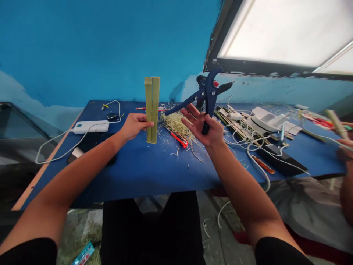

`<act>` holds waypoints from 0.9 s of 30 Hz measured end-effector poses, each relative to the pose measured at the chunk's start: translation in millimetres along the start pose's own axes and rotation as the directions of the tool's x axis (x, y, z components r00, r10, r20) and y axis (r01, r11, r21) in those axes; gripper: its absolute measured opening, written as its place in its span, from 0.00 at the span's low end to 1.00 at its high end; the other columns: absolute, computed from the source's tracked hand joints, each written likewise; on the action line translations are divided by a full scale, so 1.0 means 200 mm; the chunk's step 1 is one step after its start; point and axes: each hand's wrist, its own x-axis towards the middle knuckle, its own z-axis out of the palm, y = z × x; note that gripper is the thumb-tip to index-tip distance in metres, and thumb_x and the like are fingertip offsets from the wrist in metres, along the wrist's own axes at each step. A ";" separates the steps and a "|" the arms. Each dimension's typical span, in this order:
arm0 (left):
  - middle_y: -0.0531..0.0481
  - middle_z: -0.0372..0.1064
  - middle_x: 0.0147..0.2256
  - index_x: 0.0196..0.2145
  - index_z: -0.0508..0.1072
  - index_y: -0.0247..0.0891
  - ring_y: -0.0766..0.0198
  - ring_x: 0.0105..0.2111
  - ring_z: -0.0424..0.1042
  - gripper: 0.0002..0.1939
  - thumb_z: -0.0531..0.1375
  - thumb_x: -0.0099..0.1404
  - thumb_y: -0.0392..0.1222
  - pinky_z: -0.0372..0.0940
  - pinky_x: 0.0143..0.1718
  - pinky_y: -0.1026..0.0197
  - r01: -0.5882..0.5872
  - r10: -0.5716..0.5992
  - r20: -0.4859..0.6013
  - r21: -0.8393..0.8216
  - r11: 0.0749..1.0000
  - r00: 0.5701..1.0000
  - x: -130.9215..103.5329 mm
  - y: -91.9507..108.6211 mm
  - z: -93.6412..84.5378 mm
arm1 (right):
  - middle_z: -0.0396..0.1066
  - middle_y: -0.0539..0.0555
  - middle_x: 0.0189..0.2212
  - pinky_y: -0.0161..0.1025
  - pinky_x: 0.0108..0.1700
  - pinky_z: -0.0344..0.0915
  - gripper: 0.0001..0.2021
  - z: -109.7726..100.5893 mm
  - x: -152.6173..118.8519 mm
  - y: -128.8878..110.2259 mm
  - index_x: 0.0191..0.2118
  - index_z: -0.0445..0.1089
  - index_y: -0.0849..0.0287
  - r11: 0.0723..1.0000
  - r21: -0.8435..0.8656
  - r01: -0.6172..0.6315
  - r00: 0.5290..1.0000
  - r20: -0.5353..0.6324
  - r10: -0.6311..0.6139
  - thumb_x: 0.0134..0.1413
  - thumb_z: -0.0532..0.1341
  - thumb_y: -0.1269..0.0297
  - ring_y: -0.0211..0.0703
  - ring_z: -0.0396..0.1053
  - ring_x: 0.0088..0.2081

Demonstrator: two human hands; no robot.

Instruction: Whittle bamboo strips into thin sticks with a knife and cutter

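My left hand [136, 126] is closed on two pale green bamboo strips [152, 106], pinched between thumb and fingers. They stand upright side by side above the table. In my right hand [205, 129] is a dark blue ratchet pipe cutter [211, 94], raised with its jaws upward and apart. One black-ended handle rests against the palm under the thumb, while the other handle swings out to the left. The fingers of that hand are partly spread. Behind and between the hands lies a heap of thin bamboo shavings [178, 125], with a red utility knife [179, 140] at its near edge.
The blue table [165, 173] meets a blue wall. A white power strip [91, 127] with its cable lies left. Tangled white cables [248, 136], bamboo pieces and an orange knife [263, 164] lie right. Another person's hand [346, 145] holds a bamboo piece at the right edge.
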 end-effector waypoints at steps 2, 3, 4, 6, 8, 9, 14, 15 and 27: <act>0.46 0.84 0.32 0.32 0.86 0.36 0.67 0.28 0.76 0.09 0.77 0.50 0.37 0.66 0.29 0.64 0.005 -0.005 0.006 0.011 1.000 1.000 0.01 -0.02 0.00 | 0.74 0.51 0.65 0.67 0.68 0.68 0.18 0.06 0.02 -0.01 0.30 0.71 0.48 1.000 -0.025 0.006 0.999 0.039 -0.005 0.47 0.73 0.42 0.64 0.65 0.71; 0.47 0.83 0.31 0.31 0.86 0.36 0.68 0.27 0.75 0.09 0.76 0.51 0.36 0.65 0.28 0.65 0.007 -0.007 0.013 0.017 1.000 1.000 0.01 -0.04 0.00 | 0.73 0.51 0.66 0.67 0.68 0.68 0.18 0.09 0.02 -0.02 0.33 0.71 0.48 0.999 -0.048 0.018 0.999 0.052 -0.015 0.48 0.72 0.41 0.64 0.65 0.72; 0.48 0.82 0.29 0.31 0.86 0.36 0.69 0.26 0.74 0.08 0.76 0.51 0.35 0.64 0.27 0.65 0.007 -0.007 0.023 0.023 1.000 1.000 0.01 -0.06 0.00 | 0.72 0.50 0.67 0.68 0.66 0.69 0.19 0.11 0.03 -0.02 0.35 0.72 0.47 0.997 -0.075 0.036 0.998 0.057 -0.032 0.49 0.70 0.39 0.64 0.64 0.72; 0.50 0.81 0.27 0.31 0.86 0.36 0.70 0.24 0.71 0.07 0.75 0.51 0.33 0.62 0.27 0.65 0.003 -0.004 0.047 0.028 1.000 0.999 0.01 -0.09 0.00 | 0.70 0.50 0.69 0.66 0.62 0.73 0.18 0.14 0.05 -0.01 0.40 0.72 0.46 0.986 -0.145 0.084 0.996 0.048 -0.078 0.52 0.67 0.39 0.63 0.66 0.71; 0.51 0.81 0.27 0.31 0.86 0.36 0.71 0.24 0.71 0.07 0.75 0.52 0.32 0.61 0.26 0.66 -0.004 0.002 0.074 0.028 1.000 0.997 0.01 -0.10 0.00 | 0.69 0.49 0.70 0.60 0.54 0.78 0.17 0.14 0.06 0.01 0.45 0.72 0.44 0.971 -0.215 0.104 0.995 0.025 -0.101 0.53 0.65 0.44 0.59 0.73 0.65; 0.51 0.81 0.28 0.31 0.86 0.36 0.70 0.24 0.72 0.07 0.75 0.52 0.31 0.61 0.27 0.66 -0.006 0.003 0.086 0.028 1.000 0.996 0.01 -0.10 0.00 | 0.69 0.49 0.70 0.54 0.49 0.80 0.17 0.13 0.06 0.03 0.47 0.72 0.44 0.967 -0.236 0.096 0.995 0.009 -0.096 0.53 0.65 0.48 0.54 0.77 0.58; 0.51 0.82 0.29 0.32 0.87 0.37 0.70 0.25 0.73 0.08 0.75 0.52 0.31 0.61 0.26 0.66 -0.015 0.010 0.113 0.044 0.999 0.994 0.01 -0.09 -0.01 | 0.78 0.49 0.61 0.39 0.25 0.66 0.27 0.05 0.07 0.08 0.56 0.74 0.43 0.969 -0.247 -0.025 0.999 -0.046 0.014 0.47 0.66 0.57 0.31 0.63 0.22; 0.51 0.83 0.29 0.32 0.87 0.37 0.71 0.25 0.73 0.08 0.75 0.52 0.31 0.61 0.26 0.67 -0.017 0.012 0.115 0.044 0.999 0.993 0.01 -0.08 -0.01 | 0.80 0.50 0.59 0.39 0.24 0.64 0.29 0.04 0.07 0.09 0.58 0.73 0.42 0.965 -0.260 -0.038 0.999 -0.039 0.028 0.46 0.66 0.57 0.31 0.61 0.21; 0.48 0.83 0.30 0.32 0.85 0.35 0.67 0.28 0.77 0.11 0.77 0.49 0.40 0.67 0.29 0.65 -0.059 0.046 0.157 0.080 0.995 0.986 0.00 -0.09 -0.01 | 0.70 0.45 0.70 0.62 0.70 0.67 0.38 0.02 0.10 0.23 0.58 0.74 0.38 0.971 -0.239 0.035 0.991 -0.116 -0.064 0.33 0.67 0.67 0.56 0.72 0.67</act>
